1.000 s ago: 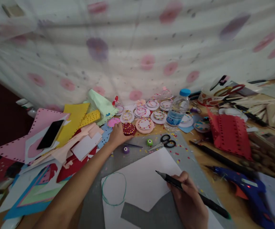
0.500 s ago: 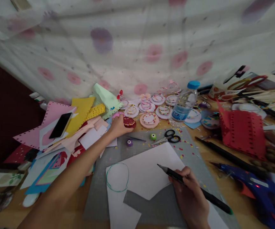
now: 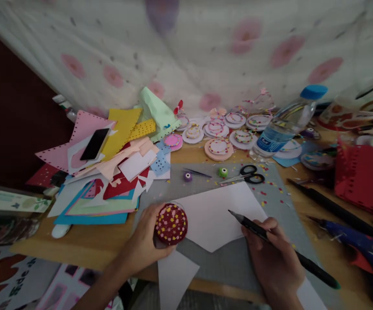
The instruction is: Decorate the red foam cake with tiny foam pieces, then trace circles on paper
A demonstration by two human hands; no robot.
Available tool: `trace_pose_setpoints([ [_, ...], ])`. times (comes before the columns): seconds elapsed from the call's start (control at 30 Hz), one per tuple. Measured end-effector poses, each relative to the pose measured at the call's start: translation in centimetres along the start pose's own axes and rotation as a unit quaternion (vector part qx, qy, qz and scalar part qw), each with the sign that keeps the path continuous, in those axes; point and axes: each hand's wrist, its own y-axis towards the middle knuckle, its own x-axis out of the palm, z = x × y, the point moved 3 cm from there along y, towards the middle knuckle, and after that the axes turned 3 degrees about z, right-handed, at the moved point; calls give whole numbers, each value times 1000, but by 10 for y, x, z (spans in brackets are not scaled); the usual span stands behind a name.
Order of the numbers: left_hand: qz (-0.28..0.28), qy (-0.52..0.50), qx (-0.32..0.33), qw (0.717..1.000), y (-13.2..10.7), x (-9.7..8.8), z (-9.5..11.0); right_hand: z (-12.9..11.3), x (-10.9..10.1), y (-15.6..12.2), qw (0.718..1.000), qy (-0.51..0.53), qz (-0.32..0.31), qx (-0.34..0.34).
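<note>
My left hand (image 3: 147,234) is closed round the edge of a dark red round piece (image 3: 171,224) dotted with small yellow and pink flower shapes. It holds this over the left part of a white paper sheet (image 3: 219,211) with cut edges, hiding most of the circle drawn there. My right hand (image 3: 272,258) grips a black pen (image 3: 306,260) with a green end; its dark tip points up and left over the sheet. Beyond the sheet lie scissors (image 3: 254,174), tweezers (image 3: 199,172), a purple punch (image 3: 188,176) and a green punch (image 3: 223,172).
Behind stand several small round paper hats (image 3: 219,148) and a water bottle (image 3: 277,129). To the left, coloured paper scraps (image 3: 135,163) bear a phone (image 3: 95,144). On the right lie a blue glue gun (image 3: 354,241) and a red punched-paper piece (image 3: 364,172).
My left hand has lifted the dark red round piece from the row at the back and brought it near, over the sheet. My right hand still holds the pen. The view has tilted down.
</note>
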Motion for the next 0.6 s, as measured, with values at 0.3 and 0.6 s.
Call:
trace_pose_setpoints([
  [0.3, -1, -11, -21, 1000, -3, 14, -13, -3, 1, -1, 1000, -20, -9, -8],
  [0.6, 52, -9, 1, 999, -2, 20, -4, -5, 7, 0, 999, -38, -16, -21],
])
